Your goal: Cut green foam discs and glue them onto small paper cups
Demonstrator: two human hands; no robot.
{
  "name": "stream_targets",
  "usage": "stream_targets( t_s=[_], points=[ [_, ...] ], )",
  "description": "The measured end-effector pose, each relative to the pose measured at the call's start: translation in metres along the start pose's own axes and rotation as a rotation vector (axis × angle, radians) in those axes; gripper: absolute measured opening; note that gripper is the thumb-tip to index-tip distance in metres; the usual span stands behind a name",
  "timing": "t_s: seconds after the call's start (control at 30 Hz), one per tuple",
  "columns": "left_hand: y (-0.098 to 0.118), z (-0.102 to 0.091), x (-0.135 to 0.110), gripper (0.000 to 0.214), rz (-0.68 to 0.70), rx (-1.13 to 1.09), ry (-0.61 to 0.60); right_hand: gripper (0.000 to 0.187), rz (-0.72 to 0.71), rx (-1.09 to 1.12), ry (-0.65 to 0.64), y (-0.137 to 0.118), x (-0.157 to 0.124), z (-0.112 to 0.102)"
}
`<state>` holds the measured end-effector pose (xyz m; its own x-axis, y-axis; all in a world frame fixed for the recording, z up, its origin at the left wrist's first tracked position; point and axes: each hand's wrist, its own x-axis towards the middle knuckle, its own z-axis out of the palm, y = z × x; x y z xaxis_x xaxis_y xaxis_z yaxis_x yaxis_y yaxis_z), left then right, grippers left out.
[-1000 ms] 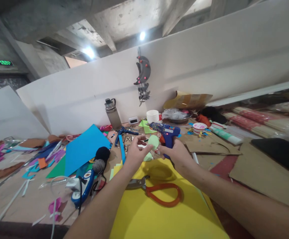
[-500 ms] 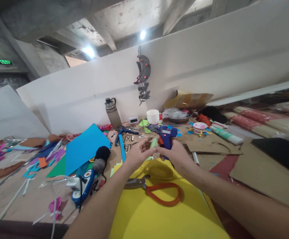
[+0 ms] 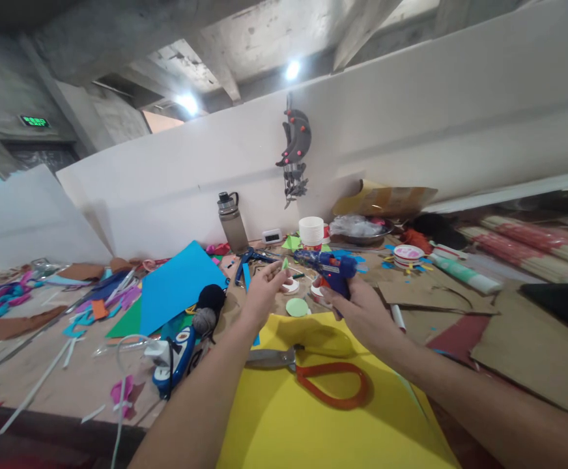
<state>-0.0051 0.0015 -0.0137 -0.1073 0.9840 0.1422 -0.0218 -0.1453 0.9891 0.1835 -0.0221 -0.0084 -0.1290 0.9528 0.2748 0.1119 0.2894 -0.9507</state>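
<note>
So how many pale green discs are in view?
1 plainly: a pale green disc lying flat by the far edge of the yellow sheet. The left grip pinches a small green piece, its full shape not visible; others may be hidden.

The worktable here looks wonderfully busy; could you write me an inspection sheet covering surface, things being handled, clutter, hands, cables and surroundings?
Surface: brownish table, yellow sheet nearest the person.
Things handled: glue gun; small green piece.
Clutter: green disc, scissors on the yellow sheet, blue sheet, yarn balls, bottle, many scraps.
Hands: left hand has the green piece at its fingertips; right hand grips the glue gun.
Cables: white cable near the blue power strip, running past the table's near edge.
Surroundings: white partition, hanging grey crescent, lit exit sign.
</note>
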Motion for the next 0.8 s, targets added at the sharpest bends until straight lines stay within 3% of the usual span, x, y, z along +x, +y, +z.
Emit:
stream_targets(
  t_s=[0.2, 0.4, 0.8],
  points=[
    [0.004, -0.002, 0.002, 0.046, 0.032, -0.018, 0.067, 0.024, -0.091, -0.072, -0.003, -0.004, -0.002, 0.002],
    [0.004, 0.000, 0.001, 0.050, 0.040, -0.006, 0.035, 0.022, -0.127, -0.165, -0.036, 0.004, 0.001, 0.000],
    [0.007, -0.009, 0.006, 0.028, -0.126, -0.436, 0.059, 0.027, -0.183, -0.384, -0.067, -0.001, -0.002, -0.001]
  ],
)
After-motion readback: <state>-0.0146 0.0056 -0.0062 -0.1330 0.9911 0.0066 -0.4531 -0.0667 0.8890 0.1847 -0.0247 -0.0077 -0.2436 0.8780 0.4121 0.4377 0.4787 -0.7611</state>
